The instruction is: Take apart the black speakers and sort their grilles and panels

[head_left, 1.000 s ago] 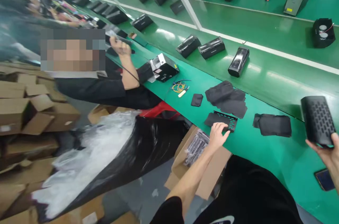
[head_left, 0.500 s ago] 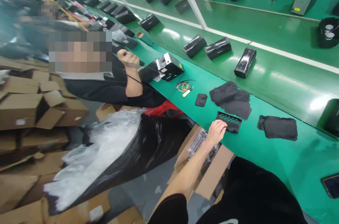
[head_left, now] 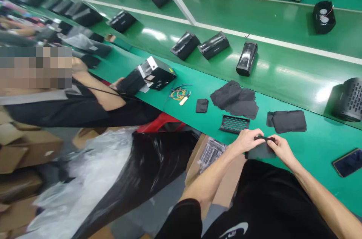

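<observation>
Now the black sheet (head_left: 260, 152): held between both hands, just in front of the black shirt (head_left: 263, 197) and over the near edge of the bench (head_left: 316, 178); its upper edge looks bunched or folded, though which cannot be told.
Left hand (head_left: 249, 141): lifted off the perforated panel and brought to the sheet, whose upper edge is pinched between thumb and fingertips.
Right hand (head_left: 283, 148): brought in from the far right; the same edge is pinched near its other end.
Perforated panel (head_left: 235, 124): left bare on the bench, holes uncovered, no longer touched.
Perforated housing (head_left: 349, 99): released from the right hand and set on the green belt (head_left: 285, 80) at the right edge of view.
Sheet stack (head_left: 290, 121): left lying on the bench beyond the hands, near the phone (head_left: 347, 163).
Meaning: attention appears to be shifted from panel and housing to the single sheet, now handled with both hands.
</observation>
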`<state>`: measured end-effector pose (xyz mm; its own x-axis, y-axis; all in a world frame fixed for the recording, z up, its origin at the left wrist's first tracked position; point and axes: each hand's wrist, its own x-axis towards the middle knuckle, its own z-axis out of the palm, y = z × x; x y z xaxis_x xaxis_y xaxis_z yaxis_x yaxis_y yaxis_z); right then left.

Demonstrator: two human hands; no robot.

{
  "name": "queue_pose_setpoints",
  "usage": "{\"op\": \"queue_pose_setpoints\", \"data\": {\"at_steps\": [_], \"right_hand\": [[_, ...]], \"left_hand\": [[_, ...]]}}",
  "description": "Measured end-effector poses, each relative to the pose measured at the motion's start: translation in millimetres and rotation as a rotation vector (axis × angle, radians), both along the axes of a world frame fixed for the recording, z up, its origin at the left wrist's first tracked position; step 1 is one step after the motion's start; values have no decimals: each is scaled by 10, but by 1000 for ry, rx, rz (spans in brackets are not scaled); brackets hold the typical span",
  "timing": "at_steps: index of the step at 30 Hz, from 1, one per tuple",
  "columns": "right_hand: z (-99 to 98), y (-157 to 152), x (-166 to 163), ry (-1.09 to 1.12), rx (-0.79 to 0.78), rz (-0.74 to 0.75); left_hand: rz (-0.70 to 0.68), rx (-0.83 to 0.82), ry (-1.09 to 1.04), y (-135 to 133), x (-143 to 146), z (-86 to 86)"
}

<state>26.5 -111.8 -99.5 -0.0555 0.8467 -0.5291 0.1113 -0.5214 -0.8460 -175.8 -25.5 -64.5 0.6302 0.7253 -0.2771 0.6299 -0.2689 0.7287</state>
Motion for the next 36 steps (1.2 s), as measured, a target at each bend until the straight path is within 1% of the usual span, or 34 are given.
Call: {"op": "queue_pose_setpoints", "data": {"at_steps": [2,5,7,9,11,14,17,20,22,25,27,29,31,33,35,36], "right_hand": [[-85,174,-122,-74,7,80],[-166,528,-425,-314,34,208],[-218,748,-635,-423,28,229],[-268,891,-788,-490,9,223],[-310,946,-866,-576,-16,226],[-350,946,-884,-727,-18,266],[-374,973,-864,-821,50,318],[-373,1031,-839,-858,140,332],[-352,1051,-807,-838,209,337],[-271,1017,-712,-739,257,307],[-168,941,-599,-597,260,235],[-23,816,-439,-395,241,112],[151,647,-242,-179,161,-47],[327,444,-31,19,15,-177],[475,230,172,170,-112,-231],[534,128,267,215,-148,-247]], "left_hand": [[21,22,50,169,-239,-68],[28,87,165,458,-592,-246],[62,125,226,614,-792,-386],[138,156,257,696,-967,-520],[239,183,274,694,-1123,-641],[398,192,270,585,-1306,-809],[533,160,209,472,-1401,-959],[639,106,93,427,-1429,-1040],[677,48,-12,425,-1437,-1033],[706,-71,-177,418,-1443,-938],[734,-141,-265,392,-1410,-840],[755,-196,-334,346,-1306,-731],[753,-244,-389,288,-1116,-615],[745,-324,-450,226,-856,-490],[737,-453,-518,162,-564,-355],[727,-530,-556,130,-421,-286]]}}
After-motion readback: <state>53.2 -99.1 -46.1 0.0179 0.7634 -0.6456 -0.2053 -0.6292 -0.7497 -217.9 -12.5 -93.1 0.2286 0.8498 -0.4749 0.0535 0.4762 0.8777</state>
